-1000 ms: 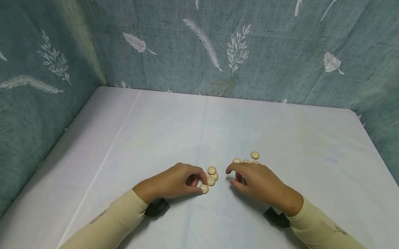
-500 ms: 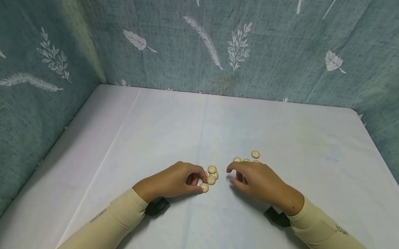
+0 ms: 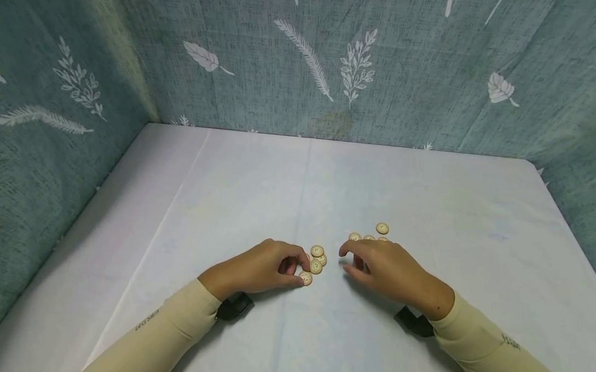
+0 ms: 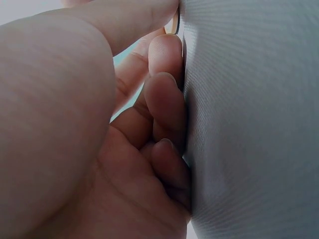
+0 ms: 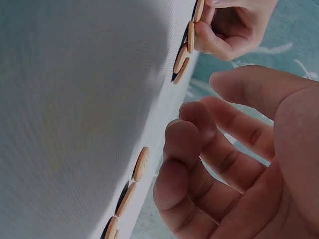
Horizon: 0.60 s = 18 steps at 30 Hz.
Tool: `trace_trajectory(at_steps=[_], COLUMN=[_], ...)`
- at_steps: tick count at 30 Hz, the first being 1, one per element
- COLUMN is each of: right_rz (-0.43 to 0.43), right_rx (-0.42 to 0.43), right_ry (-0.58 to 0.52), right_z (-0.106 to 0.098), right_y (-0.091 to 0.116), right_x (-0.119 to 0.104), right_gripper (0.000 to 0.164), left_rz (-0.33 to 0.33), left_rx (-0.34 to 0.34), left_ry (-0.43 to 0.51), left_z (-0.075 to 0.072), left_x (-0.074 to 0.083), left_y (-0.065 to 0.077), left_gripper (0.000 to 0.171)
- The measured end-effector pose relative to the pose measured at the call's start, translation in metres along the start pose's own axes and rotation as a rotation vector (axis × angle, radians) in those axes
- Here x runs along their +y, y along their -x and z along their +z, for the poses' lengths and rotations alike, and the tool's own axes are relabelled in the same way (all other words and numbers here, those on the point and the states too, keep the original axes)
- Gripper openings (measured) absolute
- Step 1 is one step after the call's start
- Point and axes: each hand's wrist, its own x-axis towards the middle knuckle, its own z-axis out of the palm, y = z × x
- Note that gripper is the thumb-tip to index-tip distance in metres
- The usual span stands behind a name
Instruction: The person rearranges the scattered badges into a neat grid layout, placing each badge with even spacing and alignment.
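In the head view my left hand [image 3: 265,266] rests low on the table by a small cluster of pale wooden buttons. Its thumb and index finger pinch one button [image 3: 305,278] by opposite edges, flat on the cloth. Right beside the fingertips lie other buttons, including one with visible holes [image 3: 316,266] and another at the back [image 3: 317,251]. My right hand [image 3: 386,268] hovers with loosely bent fingers and holds nothing. Behind it sit more buttons, a front row [image 3: 355,237] partly covered by the hand and a single button [image 3: 382,228] farther back.
A white cloth [image 3: 239,178] covers the table. Teal leaf-print fabric [image 3: 262,70] hangs along the back and both sides. Each wrist wears a black device, such as the one on the left [image 3: 234,307].
Both hands and the buttons keep their places relative to each other. The head view has tilted slightly, shifting the back part of the scene a little upward.
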Motion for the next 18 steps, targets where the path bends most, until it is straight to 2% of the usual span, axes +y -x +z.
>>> trace_trajectory(at_steps=[9,18], right_rz=[0.017,0.0], right_rx=[-0.01,0.0], right_ry=[-0.003,0.002], right_z=[0.0002,0.0], right_y=[0.0002,-0.0002], right_x=[0.0003,0.0009], right_gripper=[0.017,0.017], left_rz=[0.009,0.003], left_rx=[-0.001,-0.007], left_ry=[0.004,0.006], left_z=[0.0003,-0.0011], left_x=[-0.0007,0.0005], left_y=[-0.0002,-0.0001], left_gripper=[0.013,0.013])
